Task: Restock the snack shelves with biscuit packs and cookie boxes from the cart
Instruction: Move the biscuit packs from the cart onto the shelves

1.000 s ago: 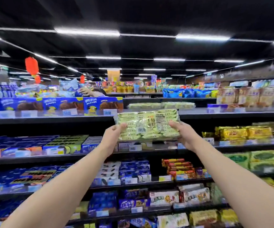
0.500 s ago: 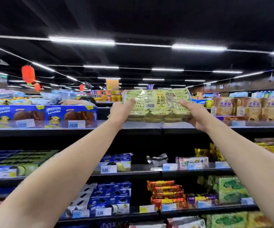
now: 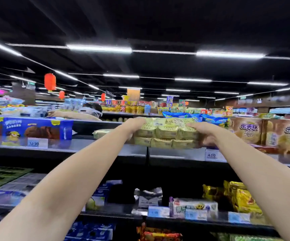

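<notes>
A clear multipack of pale green biscuit packets point(image 3: 167, 126) lies flat on top of a like pack point(image 3: 165, 142) on the top shelf point(image 3: 95, 147). My left hand point(image 3: 134, 124) grips its left end. My right hand point(image 3: 202, 132) grips its right end, fingers over the top and thumb lower down. Another green pack point(image 3: 102, 133) lies just behind to the left. The cart is out of view.
Blue cookie boxes point(image 3: 31, 130) stand left on the top shelf, brown snack bags point(image 3: 266, 134) to the right. Lower shelves hold blue boxes point(image 3: 95, 230), yellow bags point(image 3: 241, 199) and price tags point(image 3: 211, 155). Another person point(image 3: 88, 113) reaches over from the far aisle.
Both hands carried the green pack up from mid-shelf height and forward onto the top-shelf stack. The view tilted upward.
</notes>
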`<state>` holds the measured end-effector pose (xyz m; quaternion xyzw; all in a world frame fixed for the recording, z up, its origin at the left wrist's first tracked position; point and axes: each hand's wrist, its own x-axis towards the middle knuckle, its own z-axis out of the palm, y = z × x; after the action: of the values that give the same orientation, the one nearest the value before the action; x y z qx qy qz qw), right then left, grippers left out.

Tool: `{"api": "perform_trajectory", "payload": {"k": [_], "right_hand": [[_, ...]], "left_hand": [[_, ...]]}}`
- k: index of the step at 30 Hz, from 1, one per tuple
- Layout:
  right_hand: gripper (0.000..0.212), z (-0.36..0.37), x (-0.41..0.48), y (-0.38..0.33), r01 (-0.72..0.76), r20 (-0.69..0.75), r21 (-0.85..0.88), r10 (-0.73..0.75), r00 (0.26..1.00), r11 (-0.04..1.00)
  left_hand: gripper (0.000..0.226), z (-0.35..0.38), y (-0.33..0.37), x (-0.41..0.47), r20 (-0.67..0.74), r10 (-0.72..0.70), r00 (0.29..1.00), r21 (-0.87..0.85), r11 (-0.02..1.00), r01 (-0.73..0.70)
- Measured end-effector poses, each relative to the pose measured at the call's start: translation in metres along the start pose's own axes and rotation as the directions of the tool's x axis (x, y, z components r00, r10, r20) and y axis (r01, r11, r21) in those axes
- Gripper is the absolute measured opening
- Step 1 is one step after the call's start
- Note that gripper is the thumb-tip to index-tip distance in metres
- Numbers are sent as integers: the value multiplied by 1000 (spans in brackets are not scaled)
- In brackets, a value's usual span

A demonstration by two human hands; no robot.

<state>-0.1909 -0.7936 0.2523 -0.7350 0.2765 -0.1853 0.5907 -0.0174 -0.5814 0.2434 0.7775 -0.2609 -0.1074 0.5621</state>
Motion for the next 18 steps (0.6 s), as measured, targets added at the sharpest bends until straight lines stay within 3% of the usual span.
{"api": "perform_trajectory", "payload": {"k": [3, 9, 18], "right_hand": [[26, 0, 26, -1, -97, -20, -137, 95, 995, 986], [26, -11, 75, -8, -191, -47, -288, 185, 982, 938], [22, -17, 102, -9, -135, -60, -384, 122, 991, 913]], "left_hand": [[19, 10, 5, 9, 88, -71, 994, 179, 982, 55], [19, 28, 11, 37, 80, -130, 988, 210, 971, 111], [40, 44, 15, 58, 35, -138, 990, 301, 946, 121]]}}
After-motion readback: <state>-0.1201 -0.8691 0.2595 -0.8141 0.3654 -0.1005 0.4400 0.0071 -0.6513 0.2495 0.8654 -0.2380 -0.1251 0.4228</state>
